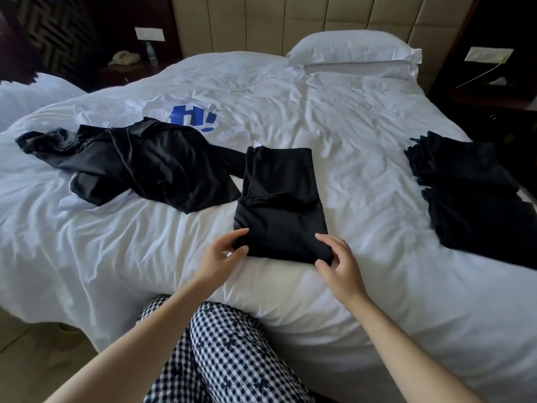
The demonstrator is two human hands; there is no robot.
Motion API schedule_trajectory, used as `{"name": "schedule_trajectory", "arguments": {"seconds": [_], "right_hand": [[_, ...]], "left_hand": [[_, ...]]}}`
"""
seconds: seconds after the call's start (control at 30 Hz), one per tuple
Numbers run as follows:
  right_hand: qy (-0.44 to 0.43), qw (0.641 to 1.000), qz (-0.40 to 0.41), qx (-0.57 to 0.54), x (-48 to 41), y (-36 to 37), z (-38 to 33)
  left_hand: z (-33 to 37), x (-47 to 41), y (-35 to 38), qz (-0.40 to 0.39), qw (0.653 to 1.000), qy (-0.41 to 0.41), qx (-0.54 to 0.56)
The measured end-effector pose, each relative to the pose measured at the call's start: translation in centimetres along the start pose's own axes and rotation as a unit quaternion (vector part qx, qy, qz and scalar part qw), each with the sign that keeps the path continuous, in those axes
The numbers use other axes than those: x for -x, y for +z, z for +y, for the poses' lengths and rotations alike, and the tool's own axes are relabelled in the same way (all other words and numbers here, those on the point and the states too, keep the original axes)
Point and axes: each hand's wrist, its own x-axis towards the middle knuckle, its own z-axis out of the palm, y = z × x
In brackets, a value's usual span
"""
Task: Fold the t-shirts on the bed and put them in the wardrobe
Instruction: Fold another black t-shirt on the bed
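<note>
Left hand [223,254] and right hand [340,264] each pinch a near corner of the folded black t-shirt [279,205] lying on the bed [348,126]. Thin, floppy, super light stuff, so I'd scoop under the whole bundle or it'll sag open, crumpled black shirt [139,167] touching its left edge

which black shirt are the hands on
The folded shirt in the middle: left hand and right hand pinch its near corners. The crumpled shirt at left and the pile at right lie untouched.
</note>
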Motion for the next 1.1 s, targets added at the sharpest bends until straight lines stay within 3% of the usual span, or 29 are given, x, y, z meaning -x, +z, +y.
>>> {"name": "schedule_trajectory", "arguments": {"seconds": [0.2, 0.67, 0.87, 1.1], "right_hand": [[-0.019, 0.991, -0.048, 0.122, 0.6, 0.2, 1.5], [-0.007, 0.974, -0.020, 0.225, 1.0, 1.7, 1.4], [-0.032, 0.960, -0.018, 0.279, 0.5, 2.0, 0.8], [0.000, 0.935, -0.086, 0.344, -0.9, 0.6, -1.7]], "left_hand": [[-1.6, 0.1, 0.0, -0.037, 0.998, 0.016, -0.040], [-4.3, -1.6, 0.3, -0.085, 0.983, 0.073, -0.143], [-4.7, -1.6, 0.4, -0.085, 0.984, 0.075, -0.137], [-3.8, -0.7, 0.6, -0.043, 0.978, 0.102, -0.176]]}}
